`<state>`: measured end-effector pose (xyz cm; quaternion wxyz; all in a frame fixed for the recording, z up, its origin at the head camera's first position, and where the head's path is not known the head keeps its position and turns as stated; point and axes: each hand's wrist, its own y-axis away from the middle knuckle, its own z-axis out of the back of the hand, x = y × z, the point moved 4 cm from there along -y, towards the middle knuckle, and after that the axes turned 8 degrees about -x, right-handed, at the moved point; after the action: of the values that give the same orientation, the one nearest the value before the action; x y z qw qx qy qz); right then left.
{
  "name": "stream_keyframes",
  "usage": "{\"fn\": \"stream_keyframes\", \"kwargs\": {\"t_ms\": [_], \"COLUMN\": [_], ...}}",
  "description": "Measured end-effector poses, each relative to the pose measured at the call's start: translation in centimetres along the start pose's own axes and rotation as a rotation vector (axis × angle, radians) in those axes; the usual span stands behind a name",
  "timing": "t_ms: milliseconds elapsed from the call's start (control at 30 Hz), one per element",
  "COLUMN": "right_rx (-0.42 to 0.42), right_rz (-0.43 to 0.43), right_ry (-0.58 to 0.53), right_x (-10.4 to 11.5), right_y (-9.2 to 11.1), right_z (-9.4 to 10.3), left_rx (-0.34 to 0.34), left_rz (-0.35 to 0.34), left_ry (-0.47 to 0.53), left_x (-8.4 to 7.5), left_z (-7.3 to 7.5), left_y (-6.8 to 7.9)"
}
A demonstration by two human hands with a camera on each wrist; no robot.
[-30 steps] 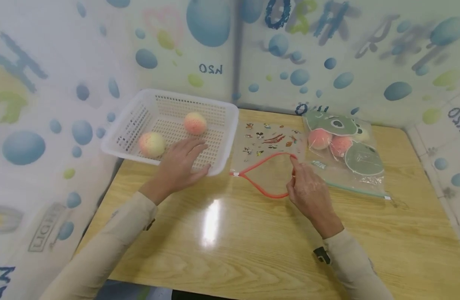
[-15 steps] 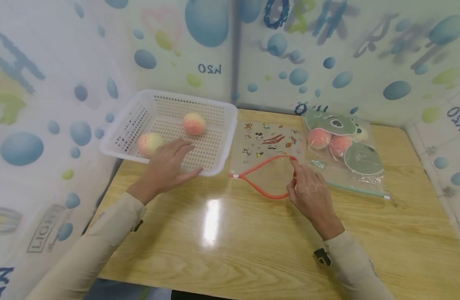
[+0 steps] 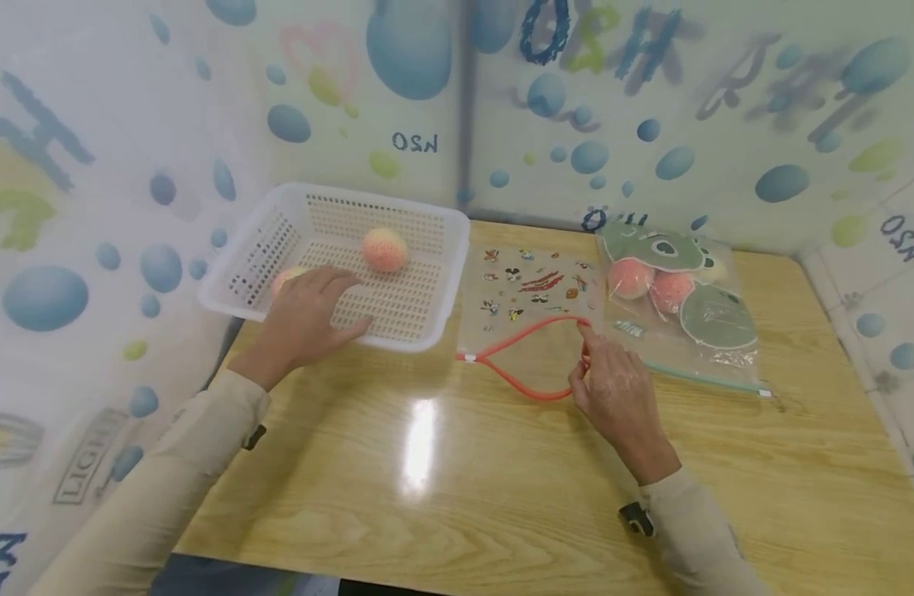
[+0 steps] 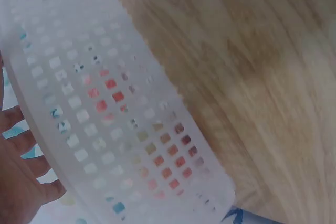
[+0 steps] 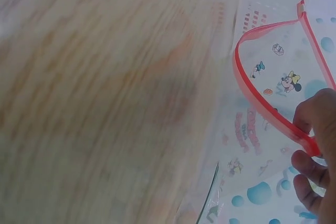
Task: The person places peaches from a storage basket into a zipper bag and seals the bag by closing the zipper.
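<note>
My left hand (image 3: 296, 319) hovers over the front wall of a white plastic basket (image 3: 457, 277), fingers loosely spread and holding nothing. Below it, a pink-and-yellow ball like a toy peach (image 3: 283, 280) is mostly hidden; whether the fingers touch it I cannot tell. Another peach-like ball (image 3: 385, 250) sits farther back in the basket. With thumb and forefinger my right hand (image 3: 617, 397) pinches the red edge of a clear zip bag (image 3: 487, 285) printed with cartoon figures. The bag's mouth gapes, and its white slider (image 3: 469, 358) is at the left end.
Right of the red-edged bag lies a second clear zip bag (image 3: 718, 364) with a green zip, pink balls inside and green printed shapes. Both bags and the basket rest on a wooden table (image 3: 502, 497), against patterned walls (image 3: 621, 99).
My left hand has shifted left across the basket, from beside the left peach-like ball to over it. The right hand keeps its pinch on the bag's red edge.
</note>
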<state>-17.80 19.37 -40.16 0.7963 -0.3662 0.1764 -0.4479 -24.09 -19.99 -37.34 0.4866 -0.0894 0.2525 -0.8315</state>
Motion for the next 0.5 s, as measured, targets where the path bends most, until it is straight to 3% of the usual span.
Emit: {"fn": "stream_keyframes", "kwargs": {"t_ms": [133, 333, 433, 500], "right_rx": [-0.012, -0.01, -0.006, -0.007], "right_rz": [0.004, 0.014, 0.013, 0.011], "right_ry": [-0.003, -0.013, -0.014, -0.015], "right_x": [0.0, 0.0, 0.0, 0.0], "right_y": [0.2, 0.2, 0.1, 0.1], "right_z": [0.0, -0.2, -0.2, -0.2], "left_rx": [0.067, 0.288, 0.384, 0.411], "left_rz": [0.051, 0.235, 0.292, 0.31], "left_ry": [-0.009, -0.027, -0.084, -0.106], "left_x": [1.5, 4.1, 5.1, 5.5], "left_z": [0.4, 0.4, 0.5, 0.7], "left_y": [-0.5, -0.5, -0.5, -0.6]}}
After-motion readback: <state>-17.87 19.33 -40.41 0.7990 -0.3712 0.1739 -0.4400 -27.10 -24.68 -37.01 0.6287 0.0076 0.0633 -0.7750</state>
